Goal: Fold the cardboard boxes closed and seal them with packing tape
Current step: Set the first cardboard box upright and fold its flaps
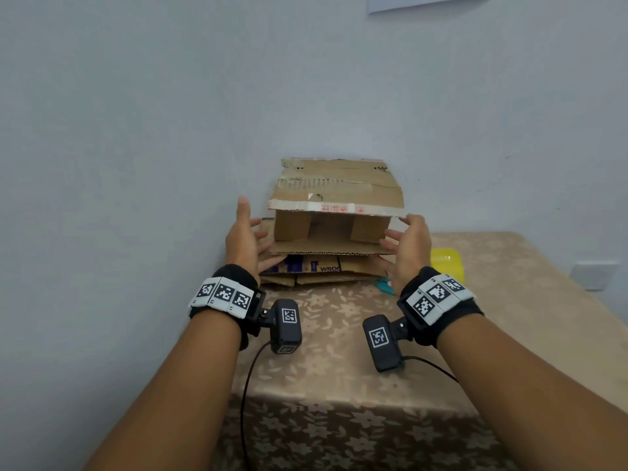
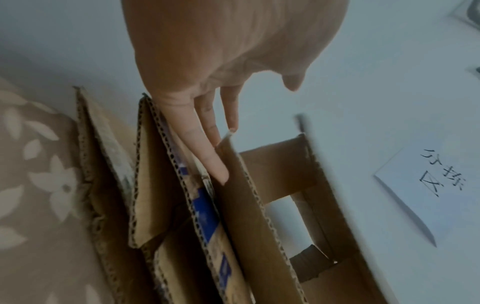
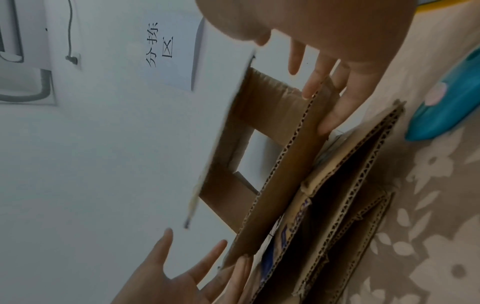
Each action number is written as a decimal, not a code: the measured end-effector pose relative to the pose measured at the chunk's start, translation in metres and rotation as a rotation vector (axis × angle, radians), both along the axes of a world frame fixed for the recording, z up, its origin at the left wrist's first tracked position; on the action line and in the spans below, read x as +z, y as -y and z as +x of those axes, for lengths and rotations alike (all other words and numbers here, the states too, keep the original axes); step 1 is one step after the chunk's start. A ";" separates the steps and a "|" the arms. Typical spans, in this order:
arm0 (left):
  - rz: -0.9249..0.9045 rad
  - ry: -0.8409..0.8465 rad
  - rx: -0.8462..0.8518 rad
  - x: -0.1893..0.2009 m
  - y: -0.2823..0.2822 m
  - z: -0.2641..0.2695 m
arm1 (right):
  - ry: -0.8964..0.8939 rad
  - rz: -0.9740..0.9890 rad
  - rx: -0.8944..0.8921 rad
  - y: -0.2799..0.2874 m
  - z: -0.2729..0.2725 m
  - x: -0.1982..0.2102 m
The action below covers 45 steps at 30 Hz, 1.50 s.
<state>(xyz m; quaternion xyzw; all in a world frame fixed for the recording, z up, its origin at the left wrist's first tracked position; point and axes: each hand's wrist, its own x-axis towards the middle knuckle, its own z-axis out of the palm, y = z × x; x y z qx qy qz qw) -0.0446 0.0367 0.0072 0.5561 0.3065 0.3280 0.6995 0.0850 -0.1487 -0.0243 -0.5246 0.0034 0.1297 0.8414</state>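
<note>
A worn cardboard box (image 1: 326,229) lies on its side atop a stack of flattened cardboard boxes (image 1: 316,268), its open end facing me. Its top flap (image 1: 336,185) juts out above the opening, and the bottom flap (image 1: 323,248) sticks out below. My left hand (image 1: 256,232) is at the box's left side, fingers spread and straight. In the left wrist view its fingers (image 2: 215,162) touch the bottom flap's corner. My right hand (image 1: 399,234) mirrors it on the right, and its straight fingers (image 3: 335,115) lie against that same flap. Neither hand grips anything.
The table (image 1: 339,368) wears a beige floral cloth and stands against a pale wall. A yellow object (image 1: 447,265) and a teal tool (image 3: 446,111) lie right of the stack. A paper sign (image 3: 166,51) hangs on the wall above.
</note>
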 end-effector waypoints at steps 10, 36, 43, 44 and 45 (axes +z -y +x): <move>0.046 0.018 -0.015 -0.002 0.002 0.002 | 0.064 -0.044 -0.020 -0.005 -0.002 -0.007; 0.068 -0.003 -0.145 -0.008 -0.004 0.049 | -0.047 -0.058 0.091 -0.011 0.025 0.008; 0.082 -0.035 -0.136 -0.002 -0.003 0.042 | -0.040 -0.035 0.052 -0.011 0.017 0.008; 0.079 -0.032 -0.128 0.000 -0.002 0.041 | -0.037 -0.028 0.046 -0.011 0.016 0.009; 0.073 -0.030 -0.117 0.001 -0.002 0.040 | -0.038 -0.025 0.037 -0.010 0.015 0.010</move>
